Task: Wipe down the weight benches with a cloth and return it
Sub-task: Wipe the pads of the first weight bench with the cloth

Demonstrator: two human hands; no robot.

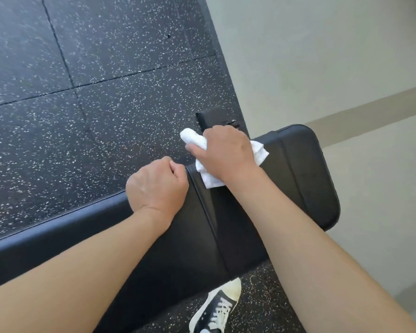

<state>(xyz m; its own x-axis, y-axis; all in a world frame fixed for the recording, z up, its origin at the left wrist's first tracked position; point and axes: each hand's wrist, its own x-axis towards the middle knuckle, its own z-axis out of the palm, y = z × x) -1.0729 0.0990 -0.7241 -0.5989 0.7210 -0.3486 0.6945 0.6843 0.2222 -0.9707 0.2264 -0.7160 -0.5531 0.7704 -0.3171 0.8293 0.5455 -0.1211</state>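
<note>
Below me, a black padded weight bench (286, 188) runs from lower left to upper right. Its cover is smooth, slightly glossy vinyl with rounded corners; a stitched seam crosses it where two pad sections meet, and thin piping lines run along the far section. I treat it as the worktop.

Right hand (223, 152): palm down on a white cloth (209, 180), fingers curled over it and gripping it. Cloth is soft, crumpled, towel-like in texture. One bunched roll sticks out past the fingers off the bench's far edge; a flat folded corner lies on the vinyl under the wrist; another ragged flap shows on the hand's right side. So the cloth sits at the far edge of the bench, just beyond the seam, pressed between hand and pad.

Left hand (157, 186): closed in a loose fist, thumb tucked against the fingers, resting on the far edge of the bench just beside the seam. I see nothing held in it.

Floor (94, 104): dark rubber tiles, matte, flecked with pale specks, with thin joint lines between square tiles. A black strip edges the rubber; past it lies a smooth pale surface (334, 56) with a tan band across it.

A dark rectangular metal foot (210, 118) of the bench frame shows just beyond the right hand. One black canvas sneaker (216, 308) with white laces and toe cap stands on the rubber near the bench's close edge.
</note>
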